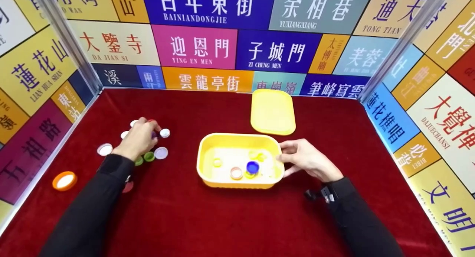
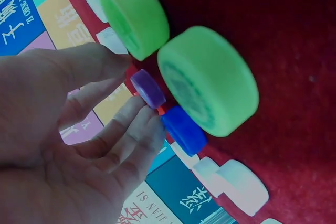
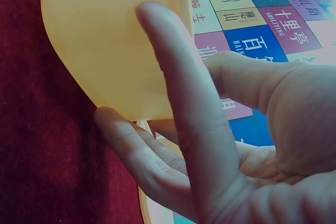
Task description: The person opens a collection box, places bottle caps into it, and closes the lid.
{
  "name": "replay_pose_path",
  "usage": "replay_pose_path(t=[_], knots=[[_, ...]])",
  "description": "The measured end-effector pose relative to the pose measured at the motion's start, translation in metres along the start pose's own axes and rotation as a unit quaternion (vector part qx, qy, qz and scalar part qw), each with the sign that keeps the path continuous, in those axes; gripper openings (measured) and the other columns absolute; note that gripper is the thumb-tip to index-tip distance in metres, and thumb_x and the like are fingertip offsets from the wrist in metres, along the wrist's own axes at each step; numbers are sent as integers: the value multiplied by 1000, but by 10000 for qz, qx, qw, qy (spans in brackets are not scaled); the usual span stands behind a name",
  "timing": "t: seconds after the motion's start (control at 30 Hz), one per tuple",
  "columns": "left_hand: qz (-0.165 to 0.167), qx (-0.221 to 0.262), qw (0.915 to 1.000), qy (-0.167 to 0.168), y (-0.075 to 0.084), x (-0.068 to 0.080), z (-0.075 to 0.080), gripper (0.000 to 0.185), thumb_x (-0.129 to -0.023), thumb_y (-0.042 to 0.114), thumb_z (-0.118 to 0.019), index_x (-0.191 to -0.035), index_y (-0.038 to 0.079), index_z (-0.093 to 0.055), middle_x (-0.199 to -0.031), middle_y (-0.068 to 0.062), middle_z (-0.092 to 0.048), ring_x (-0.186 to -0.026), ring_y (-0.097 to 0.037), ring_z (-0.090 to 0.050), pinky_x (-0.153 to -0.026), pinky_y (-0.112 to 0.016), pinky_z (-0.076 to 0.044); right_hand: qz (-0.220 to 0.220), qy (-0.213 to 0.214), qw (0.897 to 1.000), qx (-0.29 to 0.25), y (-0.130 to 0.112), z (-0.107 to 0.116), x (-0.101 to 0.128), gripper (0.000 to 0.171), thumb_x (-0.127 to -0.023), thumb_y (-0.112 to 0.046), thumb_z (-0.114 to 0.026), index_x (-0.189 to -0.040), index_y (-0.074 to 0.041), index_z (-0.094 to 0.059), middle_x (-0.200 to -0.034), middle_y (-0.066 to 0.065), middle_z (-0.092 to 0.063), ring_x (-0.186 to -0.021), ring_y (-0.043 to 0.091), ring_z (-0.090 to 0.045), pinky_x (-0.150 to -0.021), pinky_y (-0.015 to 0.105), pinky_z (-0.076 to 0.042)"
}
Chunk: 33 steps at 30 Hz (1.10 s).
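Here: right hand (image 1: 306,159) grips yellow box (image 1: 241,185) by right end, likely for steadiness; left hand (image 1: 138,140), thumb and fingers parted, near purple cap (image 2: 148,88); lid (image 1: 272,112) far side.

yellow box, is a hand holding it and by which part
The right hand holds the yellow box by the wall at its right end.
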<state>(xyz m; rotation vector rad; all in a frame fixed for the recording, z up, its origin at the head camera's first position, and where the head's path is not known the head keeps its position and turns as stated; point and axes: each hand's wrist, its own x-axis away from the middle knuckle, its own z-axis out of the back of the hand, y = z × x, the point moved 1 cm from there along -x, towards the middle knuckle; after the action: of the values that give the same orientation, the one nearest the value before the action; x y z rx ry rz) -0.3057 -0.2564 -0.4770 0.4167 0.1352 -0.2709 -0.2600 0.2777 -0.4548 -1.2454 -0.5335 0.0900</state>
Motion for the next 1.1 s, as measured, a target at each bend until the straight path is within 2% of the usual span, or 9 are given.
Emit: replay_pose_path(t=[0.13,0.33,0.5,0.6,0.73,0.9,1.1], knots=[[-92,-49,9999,26,-3,0,1,27,-91,-8,-73,-116,-10,-81,-115,-38,-69,-114,-59,-70,-99,-68,-64,9,8,10000,-7,1,-1,0,55,-107,0,-76,-159,7,-64,-145,35,-75,-108,34,-86,-77,46,-74],[-186,15,9998,73,-1,-1,3,24,-94,-11,-71,-115,-10,-82,-114,-36,-72,-114,-57,-71,-98,-67,-64,-3,40,10000,-15,1,0,1,55,-107,0,-77,-159,7,-64,-145,36,-75,-108,34,-86,-78,46,-74],[-118,108,9998,82,6,0,6,24,-98,-8,-70,-119,-10,-82,-113,-35,-73,-111,-53,-71,-97,-66,-65,31,-14,10000,12,0,0,1,55,-107,-1,-76,-160,7,-63,-145,35,-75,-108,34,-87,-79,46,-74],[-185,105,9997,154,14,1,9,23,-98,-9,-70,-118,-9,-82,-112,-35,-73,-110,-51,-71,-96,-65,-65,41,-48,10000,17,0,0,1,55,-107,-1,-76,-160,7,-63,-145,36,-75,-108,34,-87,-79,46,-74],[-395,207,9986,291,32,0,12,23,-98,-9,-72,-119,-8,-81,-114,-34,-73,-108,-50,-72,-98,-64,-65,9,-22,10000,15,-1,2,1,55,-107,-1,-77,-160,7,-63,-146,36,-74,-107,32,-87,-79,46,-74],[-638,375,9967,334,62,-1,11,25,-98,-7,-75,-122,-4,-81,-118,-31,-73,-107,-47,-75,-102,-60,-66,-4,-3,10000,20,-1,2,1,55,-107,0,-76,-159,7,-64,-146,36,-75,-105,32,-87,-78,46,-74],[-1256,522,9899,391,102,1,6,25,-99,-8,-77,-122,-3,-81,-116,-26,-71,-103,-39,-76,-97,-51,-69,21,-2,10000,10,0,0,-1,54,-106,0,-76,-159,8,-64,-144,36,-76,-106,33,-87,-78,45,-74]])
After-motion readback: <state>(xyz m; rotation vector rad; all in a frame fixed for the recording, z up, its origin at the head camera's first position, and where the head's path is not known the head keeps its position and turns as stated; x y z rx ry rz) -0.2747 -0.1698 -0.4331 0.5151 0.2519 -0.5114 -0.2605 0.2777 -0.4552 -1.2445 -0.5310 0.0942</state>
